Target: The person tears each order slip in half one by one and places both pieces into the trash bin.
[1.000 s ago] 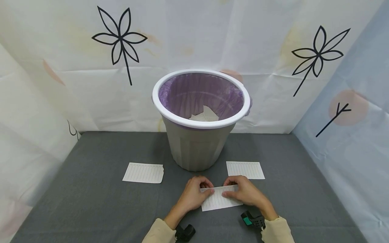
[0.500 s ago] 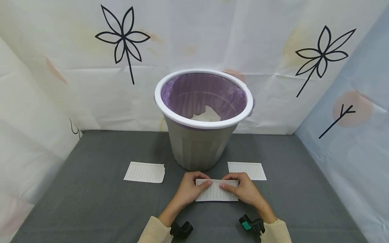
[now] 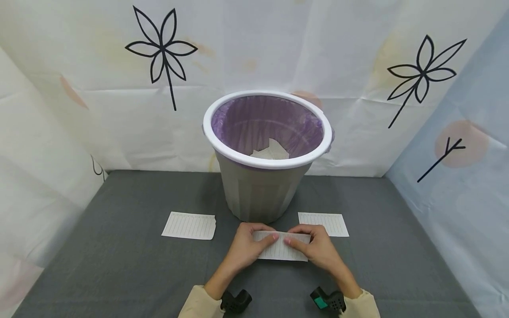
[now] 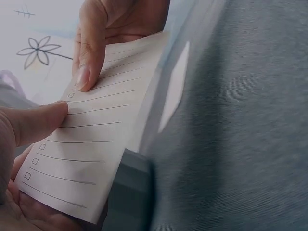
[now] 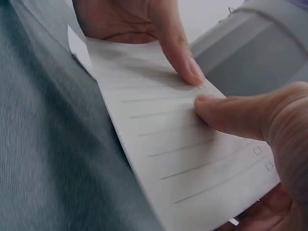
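Both hands pinch one lined sheet of paper (image 3: 283, 248) by its far edge, thumbs on the near face and close together. The left hand (image 3: 245, 248) holds its left part and the right hand (image 3: 319, 248) its right part. Small checkboxes run along the gripped edge of the paper (image 4: 91, 144) in the left wrist view. Fingers behind the sheet are mostly hidden. In the right wrist view the sheet (image 5: 159, 139) is in one piece where it shows, tilted above the cloth.
Just beyond the hands stands a grey bin (image 3: 258, 194) with a purple liner (image 3: 246, 119) and pale paper pieces (image 3: 273, 151) inside. One lined sheet (image 3: 188, 225) lies left of it, another sheet (image 3: 326, 223) at right, partly behind the right hand. Grey cloth (image 3: 119, 265) covers the table.
The sheet has moved up and away from the person, slightly leftward, and changed its slant. Both thumbs have stayed on its face, now nearer to each other.
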`<state>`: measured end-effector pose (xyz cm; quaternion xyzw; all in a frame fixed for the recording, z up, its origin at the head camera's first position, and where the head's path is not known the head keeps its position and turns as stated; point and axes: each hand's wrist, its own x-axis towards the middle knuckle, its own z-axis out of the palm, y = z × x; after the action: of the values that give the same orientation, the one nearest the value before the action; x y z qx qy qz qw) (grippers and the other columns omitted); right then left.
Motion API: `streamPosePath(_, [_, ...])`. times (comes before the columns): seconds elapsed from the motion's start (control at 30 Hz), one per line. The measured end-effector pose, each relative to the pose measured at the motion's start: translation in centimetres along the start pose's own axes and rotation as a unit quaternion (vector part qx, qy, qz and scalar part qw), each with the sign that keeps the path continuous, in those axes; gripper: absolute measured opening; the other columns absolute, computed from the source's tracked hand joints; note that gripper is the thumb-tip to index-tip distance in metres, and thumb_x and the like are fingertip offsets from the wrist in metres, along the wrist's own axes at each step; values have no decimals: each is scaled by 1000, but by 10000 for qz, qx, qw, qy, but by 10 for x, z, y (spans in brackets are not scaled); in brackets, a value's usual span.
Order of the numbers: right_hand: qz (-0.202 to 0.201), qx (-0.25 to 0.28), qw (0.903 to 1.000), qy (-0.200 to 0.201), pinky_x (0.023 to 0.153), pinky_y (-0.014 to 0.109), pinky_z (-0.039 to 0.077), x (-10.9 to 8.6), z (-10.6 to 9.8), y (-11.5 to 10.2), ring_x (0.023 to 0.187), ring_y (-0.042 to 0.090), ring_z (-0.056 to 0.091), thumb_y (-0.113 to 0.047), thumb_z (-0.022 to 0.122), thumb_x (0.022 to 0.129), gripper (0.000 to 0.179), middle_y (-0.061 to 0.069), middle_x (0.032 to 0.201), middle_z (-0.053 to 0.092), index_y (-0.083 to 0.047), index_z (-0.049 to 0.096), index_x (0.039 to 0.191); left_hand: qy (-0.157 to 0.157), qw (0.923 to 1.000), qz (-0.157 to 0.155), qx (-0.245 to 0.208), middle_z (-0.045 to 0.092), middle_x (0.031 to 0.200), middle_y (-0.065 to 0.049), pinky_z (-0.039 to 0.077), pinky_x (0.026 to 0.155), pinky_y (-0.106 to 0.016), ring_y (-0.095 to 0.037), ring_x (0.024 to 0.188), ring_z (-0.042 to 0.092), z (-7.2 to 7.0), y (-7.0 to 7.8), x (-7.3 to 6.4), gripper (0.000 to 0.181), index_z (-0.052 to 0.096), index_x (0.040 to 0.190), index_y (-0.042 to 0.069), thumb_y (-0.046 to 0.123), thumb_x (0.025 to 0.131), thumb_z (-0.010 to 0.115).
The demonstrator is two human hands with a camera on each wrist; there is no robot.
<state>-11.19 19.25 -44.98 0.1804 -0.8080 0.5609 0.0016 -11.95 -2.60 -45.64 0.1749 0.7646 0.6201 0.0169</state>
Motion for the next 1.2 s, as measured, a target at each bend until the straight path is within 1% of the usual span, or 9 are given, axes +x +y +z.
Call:
streamPosePath(0.13, [-105, 143, 9995, 253, 64, 28, 53, 1, 3, -12, 73, 17, 66, -7, 77, 89, 6, 6, 88, 74, -5, 78, 95, 91, 9997, 155, 176, 76, 92, 5, 52, 78, -30, -15, 87, 68, -7, 13, 1, 9, 81, 94, 12, 20, 91, 78])
streamPosePath(0.23, [-174, 285, 9987, 396, 64, 28, 54, 5, 4, -21, 73, 17, 66, -4, 77, 89, 7, 9, 89, 73, -2, 77, 95, 158, 9992, 259, 264, 76, 92, 5, 53, 79, -31, -15, 89, 69, -15, 25, 3, 7, 81, 94, 12, 17, 91, 78])
streamPosePath(0.4, [-360, 511, 9960, 631, 63, 29, 56, 15, 6, -40, 75, 15, 67, 0, 77, 88, 9, 14, 90, 73, 3, 76, 97, 299, 9980, 521, 180, 76, 91, 4, 53, 78, -33, -15, 88, 69, -28, 45, 7, 6, 81, 94, 11, 14, 91, 77])
streamPosePath(0.57, [-522, 600, 9940, 746, 64, 29, 55, 24, 6, -54, 79, 20, 67, 3, 77, 86, 11, 8, 93, 73, 4, 76, 97, 503, 9966, 660, -4, 76, 90, 1, 53, 75, -32, -15, 85, 69, -38, 58, 7, 7, 81, 93, 8, 14, 90, 78])
streamPosePath(0.67, [-598, 664, 9935, 708, 65, 29, 55, 28, 8, -59, 83, 20, 67, 3, 77, 86, 11, 5, 94, 73, 5, 76, 97, 545, 9962, 678, -96, 76, 90, -1, 53, 74, -31, -16, 85, 69, -41, 60, 6, 8, 81, 94, 7, 13, 90, 78])
streamPosePath(0.77, [-639, 775, 9926, 678, 64, 29, 55, 30, 10, -62, 83, 20, 67, 4, 76, 87, 10, 4, 94, 74, 6, 76, 97, 523, 9961, 697, -157, 76, 90, -2, 53, 74, -31, -17, 85, 69, -43, 60, 5, 8, 80, 94, 6, 13, 91, 78])
streamPosePath(0.9, [-681, 855, 9916, 690, 62, 30, 56, 29, 12, -62, 78, 20, 69, 4, 76, 87, 9, 5, 92, 75, 4, 77, 96, 487, 9962, 696, -184, 76, 91, -2, 54, 74, -30, -17, 85, 70, -44, 59, 3, 9, 80, 95, 5, 13, 91, 77])
streamPosePath(1.03, [-789, 797, 9910, 725, 65, 31, 56, 28, 14, -62, 81, 18, 69, 4, 75, 87, 9, 6, 93, 75, 2, 77, 96, 470, 9963, 696, -152, 76, 91, -2, 54, 74, -31, -17, 85, 70, -45, 60, 2, 10, 80, 95, 6, 15, 92, 77])
streamPosePath(1.2, [-935, 766, 9895, 795, 66, 31, 55, 28, 19, -61, 84, 19, 68, 5, 75, 87, 10, 9, 93, 75, 1, 78, 96, 414, 9963, 742, -97, 76, 92, 1, 54, 78, -33, -16, 88, 70, -47, 59, 1, 9, 80, 96, 8, 16, 92, 77])
